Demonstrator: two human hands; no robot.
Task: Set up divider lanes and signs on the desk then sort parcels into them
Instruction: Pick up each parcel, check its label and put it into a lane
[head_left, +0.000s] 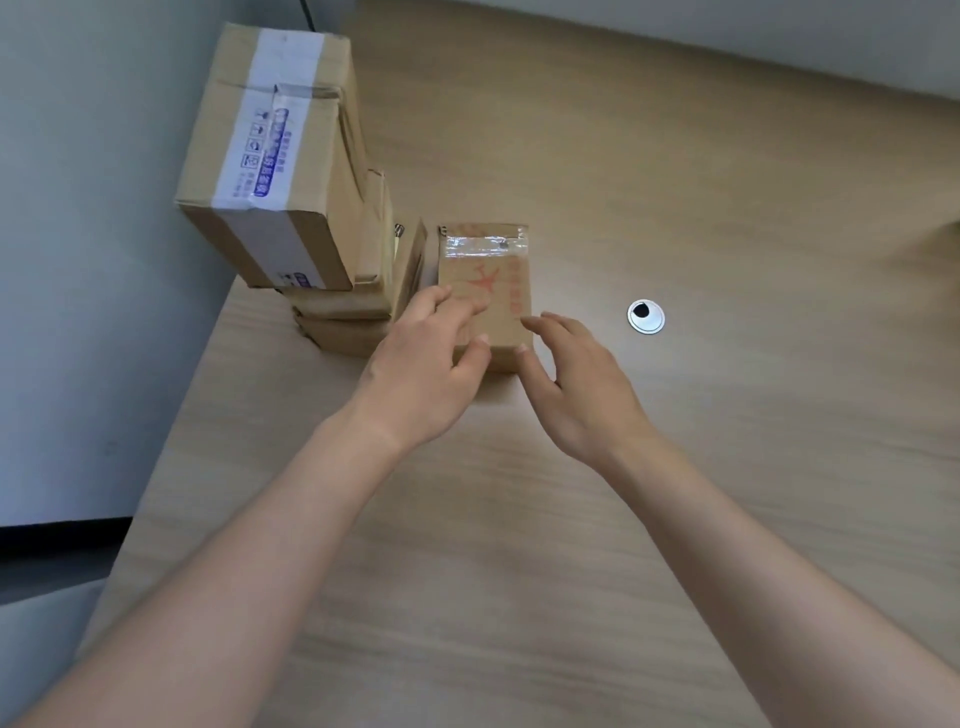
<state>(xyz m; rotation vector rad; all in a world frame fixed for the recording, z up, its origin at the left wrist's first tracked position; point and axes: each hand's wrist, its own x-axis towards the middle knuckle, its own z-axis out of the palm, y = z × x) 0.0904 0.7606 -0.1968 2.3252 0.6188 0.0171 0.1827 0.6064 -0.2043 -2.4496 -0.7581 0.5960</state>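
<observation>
A small brown parcel (488, 260) with red print and clear tape on top sits on the wooden desk (675, 182), just right of a stack of parcels. My left hand (426, 374) has its fingers on the parcel's top and its thumb on the near face. At the parcel's near right corner my right hand (576, 384) is spread, fingertips touching the edge. A large parcel with white and blue printed tape (270, 156) tops the stack, tilted, over flatter brown parcels (343, 332). No dividers or signs are in view.
A thin box (413, 265) stands on edge between the stack and the small parcel. A silver cable grommet (645, 316) is set into the desk to the right. The pale wall (78, 208) runs along the desk's left edge.
</observation>
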